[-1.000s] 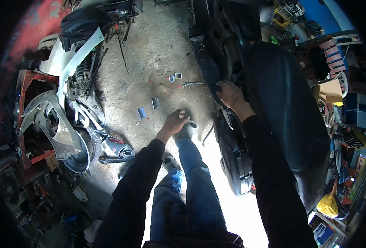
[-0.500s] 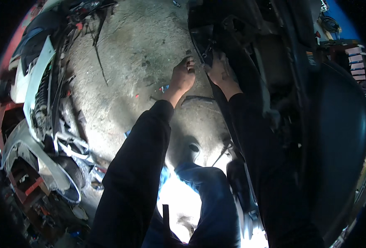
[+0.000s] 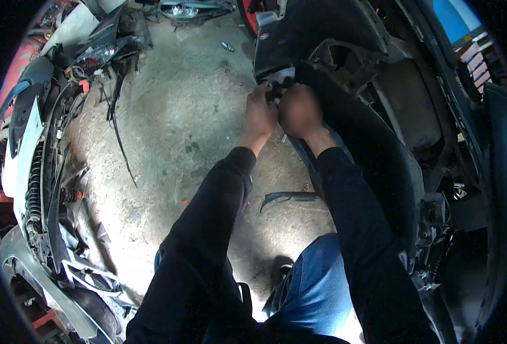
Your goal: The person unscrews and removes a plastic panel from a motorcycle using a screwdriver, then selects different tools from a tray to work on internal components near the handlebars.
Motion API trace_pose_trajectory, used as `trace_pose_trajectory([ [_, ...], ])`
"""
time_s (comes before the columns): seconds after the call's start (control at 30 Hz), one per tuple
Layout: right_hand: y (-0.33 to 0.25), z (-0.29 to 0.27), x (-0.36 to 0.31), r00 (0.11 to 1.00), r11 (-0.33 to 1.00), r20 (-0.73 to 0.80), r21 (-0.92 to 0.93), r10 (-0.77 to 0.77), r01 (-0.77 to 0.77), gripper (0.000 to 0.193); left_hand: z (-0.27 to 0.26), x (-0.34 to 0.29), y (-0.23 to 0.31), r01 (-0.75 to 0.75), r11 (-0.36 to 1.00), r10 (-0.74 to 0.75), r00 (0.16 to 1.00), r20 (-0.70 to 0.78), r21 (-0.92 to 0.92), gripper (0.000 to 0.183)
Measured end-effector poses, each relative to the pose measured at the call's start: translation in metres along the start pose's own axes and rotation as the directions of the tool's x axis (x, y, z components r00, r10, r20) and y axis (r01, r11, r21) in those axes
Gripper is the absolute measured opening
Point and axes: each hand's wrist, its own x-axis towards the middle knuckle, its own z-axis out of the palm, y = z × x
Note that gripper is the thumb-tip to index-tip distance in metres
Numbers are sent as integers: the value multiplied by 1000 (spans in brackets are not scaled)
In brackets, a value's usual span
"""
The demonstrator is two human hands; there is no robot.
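My left hand [image 3: 261, 116] is closed at the edge of a large black plastic car panel [image 3: 345, 117]. Its fingers curl round something small and dark that I cannot make out. Right beside it, my right hand [image 3: 301, 112] is over the same edge, so blurred that its fingers do not show. A light grey strip [image 3: 281, 75] of the panel's end lies just beyond both hands. Below the hands, a thin light-coloured piece [image 3: 284, 138] juts out by the panel's edge.
On the concrete floor lie a dark curved bar with a spring [image 3: 289, 197] and a small cylinder [image 3: 227, 46]. Coil-spring struts [image 3: 36, 183], fenders [image 3: 47, 286] and trim crowd the left side. A headlight [image 3: 187, 9] rests at the far end. Blue-jeaned legs [image 3: 316, 281] are below.
My left hand has come over to the panel's edge and meets the right hand there. The view has shifted, showing more of the panel and the far floor.
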Motion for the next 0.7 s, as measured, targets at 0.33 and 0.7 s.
trace_pose_trajectory([
  [0.33,18,17,-2,975,996,-204,-19,-86,84,28,1,-14,-3,74,988,-86,993,-86,-135,48],
  [0.7,16,10,-5,983,994,-149,-46,-107,101,34,0,-23,17,207,976,-218,948,-231,-71,39],
])
